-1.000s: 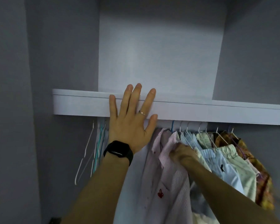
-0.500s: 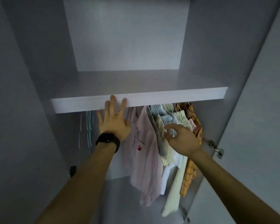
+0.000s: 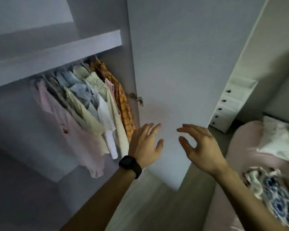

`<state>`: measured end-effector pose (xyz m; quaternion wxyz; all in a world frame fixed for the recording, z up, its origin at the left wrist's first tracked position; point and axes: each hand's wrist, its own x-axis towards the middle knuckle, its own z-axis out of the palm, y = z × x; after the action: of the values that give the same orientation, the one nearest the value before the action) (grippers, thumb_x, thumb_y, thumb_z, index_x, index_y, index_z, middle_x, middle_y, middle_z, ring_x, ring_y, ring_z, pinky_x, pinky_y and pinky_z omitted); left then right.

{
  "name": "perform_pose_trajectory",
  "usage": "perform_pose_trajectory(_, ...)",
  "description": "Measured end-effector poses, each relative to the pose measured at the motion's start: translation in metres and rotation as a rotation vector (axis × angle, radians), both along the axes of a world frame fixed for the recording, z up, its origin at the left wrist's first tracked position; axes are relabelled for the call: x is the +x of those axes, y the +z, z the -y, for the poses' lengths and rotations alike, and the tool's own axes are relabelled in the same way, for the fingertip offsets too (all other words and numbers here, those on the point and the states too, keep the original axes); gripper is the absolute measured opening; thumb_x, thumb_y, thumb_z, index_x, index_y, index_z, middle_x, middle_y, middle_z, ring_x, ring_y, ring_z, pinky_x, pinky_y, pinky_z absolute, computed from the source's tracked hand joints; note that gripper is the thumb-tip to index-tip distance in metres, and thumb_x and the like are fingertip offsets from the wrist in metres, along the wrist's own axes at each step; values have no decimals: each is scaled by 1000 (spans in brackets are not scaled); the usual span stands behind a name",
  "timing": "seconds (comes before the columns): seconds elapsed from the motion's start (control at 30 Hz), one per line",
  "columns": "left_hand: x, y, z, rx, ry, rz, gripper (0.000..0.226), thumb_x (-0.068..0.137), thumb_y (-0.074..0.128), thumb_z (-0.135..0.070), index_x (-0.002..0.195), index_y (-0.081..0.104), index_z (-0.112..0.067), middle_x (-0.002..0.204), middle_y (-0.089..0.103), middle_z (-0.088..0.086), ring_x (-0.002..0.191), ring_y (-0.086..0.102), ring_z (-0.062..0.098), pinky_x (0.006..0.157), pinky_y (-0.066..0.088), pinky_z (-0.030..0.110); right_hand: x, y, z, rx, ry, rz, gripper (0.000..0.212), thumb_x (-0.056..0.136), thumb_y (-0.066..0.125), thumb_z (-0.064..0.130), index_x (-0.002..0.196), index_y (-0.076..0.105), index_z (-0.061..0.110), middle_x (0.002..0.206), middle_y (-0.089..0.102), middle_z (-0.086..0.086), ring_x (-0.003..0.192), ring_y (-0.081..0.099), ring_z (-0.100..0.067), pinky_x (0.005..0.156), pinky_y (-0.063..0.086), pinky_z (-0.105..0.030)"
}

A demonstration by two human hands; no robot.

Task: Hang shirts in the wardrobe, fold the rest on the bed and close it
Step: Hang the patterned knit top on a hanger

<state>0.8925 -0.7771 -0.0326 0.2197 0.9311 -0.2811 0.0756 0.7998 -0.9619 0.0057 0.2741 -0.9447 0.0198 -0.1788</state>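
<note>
Both hands empty before open wardrobe door [image 3: 170, 64].
Left hand [image 3: 145, 144], right hand [image 3: 200, 147]: fingers spread, holding nothing. Unfolded clothes [image 3: 270, 185] lie on bed [image 3: 244, 144], near right; right hand nearer. Shirts [image 3: 90, 104] hang left.

Both forearms [image 3: 98, 197] are bare up to the picture's lower edge. The left wrist carries a black smartwatch [image 3: 130, 165] with a dark, rounded-rectangle face and a matte black strap. A thin silvery ring [image 3: 154, 134] circles one finger of the left grip [image 3: 145, 144].
</note>
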Motion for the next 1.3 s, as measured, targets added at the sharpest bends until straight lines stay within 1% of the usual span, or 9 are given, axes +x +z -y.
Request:
perform_pose_trajectory(0.07, -17, -10, 56, 12, -170, -2, 53, 96, 53, -39, 147, 47, -23, 145, 51, 1, 134, 45, 22, 109, 38, 45, -31, -15, 44, 2, -137, 2, 26, 94, 68, 22, 120, 71, 23, 131, 65, 1, 122, 55, -20, 100, 43, -32)
perform_pose_trajectory(0.17, -45, -23, 117, -11, -405, 35, 40, 93, 58, -29, 131, 62, -19, 123, 66, -1, 110, 62, 23, 93, 50, 41, -78, -35, 93, 41, -350, -28, 27, 92, 70, 20, 118, 72, 24, 127, 67, 2, 115, 60, -27, 94, 51, -38)
perform_pose_trajectory(0.27, -70, -34, 164, -55, -566, 11, 34, 89, 59, -23, 123, 67, -21, 112, 70, -3, 95, 65, 22, 82, 54, 35, -124, -54, 123, 65, -532, -66, 26, 90, 71, 15, 116, 74, 21, 124, 69, 0, 116, 61, -30, 96, 51, -42)
perform_pose_trajectory(0.4, -91, -53, 220, 28, -756, -86, 39, 91, 58, -24, 130, 63, -24, 122, 66, -4, 107, 62, 21, 92, 50, 34, -190, -74, 138, 105, -832, -118, 27, 87, 74, 11, 113, 75, 19, 120, 71, 0, 110, 61, -30, 96, 43, -32)
perform_pose_trajectory(0.57, -117, -87, 268, 101, -991, -178, 39, 92, 58, -25, 130, 63, -25, 121, 64, -1, 107, 61, 23, 91, 50, 35, -268, -93, 110, 192, -1168, -228, 26, 93, 68, 25, 118, 72, 26, 125, 68, 6, 117, 56, -27, 101, 42, -31)
perform_pose_trajectory(0.7, -134, -118, 287, 229, -1130, -205, 42, 92, 55, -26, 134, 58, -27, 127, 60, -3, 114, 55, 22, 99, 42, 32, -310, -107, 72, 247, -1376, -317, 28, 94, 66, 28, 122, 69, 28, 128, 66, 7, 122, 55, -25, 102, 40, -30)
perform_pose_trajectory(0.93, -143, -152, 314, 328, -1131, -205, 45, 92, 56, -27, 136, 57, -28, 131, 59, -2, 122, 52, 21, 105, 37, 34, -325, -140, 69, 361, -1440, -405, 33, 98, 59, 36, 131, 61, 33, 136, 59, 10, 131, 46, -18, 104, 36, -29)
perform_pose_trajectory(1.2, -141, -224, 346, 451, -959, -247, 44, 93, 53, -34, 137, 53, -33, 134, 55, -6, 116, 55, 21, 98, 41, 32, -319, -209, 158, 479, -1270, -488, 42, 99, 55, 36, 140, 52, 29, 142, 55, 6, 133, 44, -23, 106, 37, -33)
perform_pose_trajectory(1.3, -147, -271, 362, 509, -849, -322, 48, 95, 51, -37, 142, 48, -31, 147, 45, -5, 127, 50, 22, 104, 37, 33, -312, -249, 205, 500, -1184, -526, 46, 99, 56, 36, 144, 48, 26, 146, 53, 2, 132, 44, -26, 106, 39, -35)
